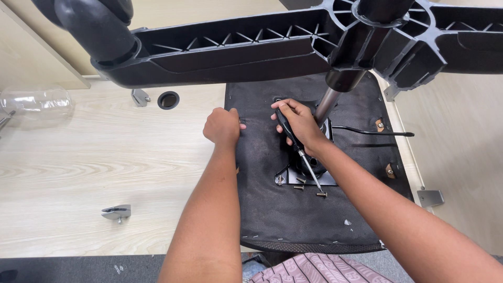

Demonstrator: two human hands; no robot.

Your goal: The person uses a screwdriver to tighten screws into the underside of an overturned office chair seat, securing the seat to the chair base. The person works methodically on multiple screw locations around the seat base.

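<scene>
An upturned office chair seat [272,209] with a black fabric underside lies on a pale wooden table [78,167]. My right hand [299,121] grips a black-handled screwdriver [309,165], its metal tip pointing down toward loose screws [320,194] by the metal mounting plate [282,178]. My left hand [222,126] is closed and rests on the seat's left edge. The chair's gas column [325,105] rises to the black star base [251,50], which fills the top of the view.
A clear plastic dome [36,102] sits at the far left. Metal brackets [116,212] lie on the table, another bracket [429,197] at the right. A round cable hole [168,99] is in the tabletop. The chair's adjustment lever [372,132] sticks out rightward.
</scene>
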